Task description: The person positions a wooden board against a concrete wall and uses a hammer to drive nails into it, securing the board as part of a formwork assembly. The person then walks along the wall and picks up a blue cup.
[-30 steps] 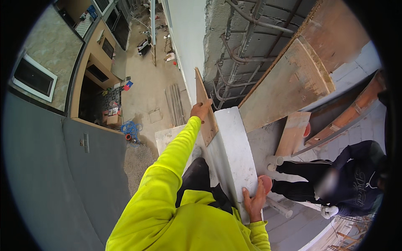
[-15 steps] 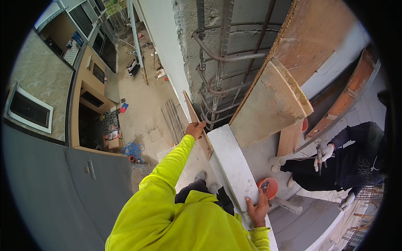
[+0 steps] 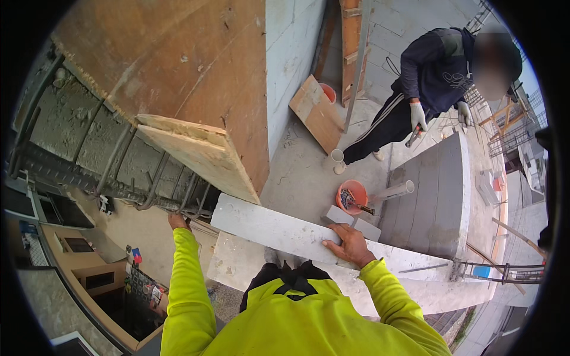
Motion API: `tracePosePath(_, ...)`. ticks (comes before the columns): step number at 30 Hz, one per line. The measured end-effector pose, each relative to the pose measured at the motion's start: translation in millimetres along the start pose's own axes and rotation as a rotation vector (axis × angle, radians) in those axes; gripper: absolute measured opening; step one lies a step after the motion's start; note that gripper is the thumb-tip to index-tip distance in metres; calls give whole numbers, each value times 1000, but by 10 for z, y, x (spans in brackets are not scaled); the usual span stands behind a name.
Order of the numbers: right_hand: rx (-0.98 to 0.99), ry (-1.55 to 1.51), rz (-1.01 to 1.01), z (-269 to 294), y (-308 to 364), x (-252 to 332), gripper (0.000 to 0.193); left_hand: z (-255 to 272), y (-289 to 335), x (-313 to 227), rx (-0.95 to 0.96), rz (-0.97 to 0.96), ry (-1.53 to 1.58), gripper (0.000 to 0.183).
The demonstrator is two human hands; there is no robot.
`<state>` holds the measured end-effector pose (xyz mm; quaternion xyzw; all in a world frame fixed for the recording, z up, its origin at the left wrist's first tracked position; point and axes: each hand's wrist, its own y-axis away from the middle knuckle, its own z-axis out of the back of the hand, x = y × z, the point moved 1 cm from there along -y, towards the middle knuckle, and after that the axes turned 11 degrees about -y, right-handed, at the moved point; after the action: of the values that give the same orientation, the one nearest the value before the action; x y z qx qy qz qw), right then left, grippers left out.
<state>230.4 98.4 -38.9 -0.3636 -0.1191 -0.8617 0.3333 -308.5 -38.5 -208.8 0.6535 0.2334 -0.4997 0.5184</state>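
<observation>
My left hand [image 3: 178,221] reaches out at the left, beside the foot of the exposed steel rebar [image 3: 155,184]. Its fingers look curled, but the rebar and the shadow hide whatever is in them. My right hand [image 3: 351,244] leans on the top of a low white block wall [image 3: 279,226], thumb and fingers apart and holding nothing. A stacked pair of plywood pieces [image 3: 199,155] juts out just above the wall's left end.
A large plywood panel [image 3: 196,53] stands at the upper left. Beyond the wall are an orange bucket of tools [image 3: 351,196], a white pipe [image 3: 395,191] and a loose block [image 3: 353,221]. A gloved co-worker [image 3: 409,89] holds pliers [image 3: 414,135]. Left of the wall the ground [image 3: 139,228] lies far below.
My view has swung to the right. My left hand was gripping a thin wooden strip, which I cannot make out now. My right hand stays on the wall top. The co-worker's posture has shifted.
</observation>
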Motion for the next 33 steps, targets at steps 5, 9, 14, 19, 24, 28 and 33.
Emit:
tracePosePath(5,-14,-50,-68,98,91,-26,45,159,-726,220,-154,49,-117,39)
tracePosePath(9,-427,-84,44,136,226,45,29,353,-953,227,-15,178,-90,41)
tracePosePath(14,-734,-303,-249,641,791,-258,22,318,-646,287,-149,113,-198,51)
tracePosePath(19,-421,-95,-601,1542,1017,-1316,26,-34,-85,197,-262,103,-298,53)
tracePosePath(24,-46,74,-638,1798,810,-2395,32,-656,1083,-52,-388,-146,-383,64)
tracePosePath(28,104,147,-732,1685,714,-3191,36,-1369,2175,-150,-330,-130,-317,72)
tracePosePath(33,213,89,-881,1302,796,-3993,40,-1988,2781,-94,-460,-65,-534,91)
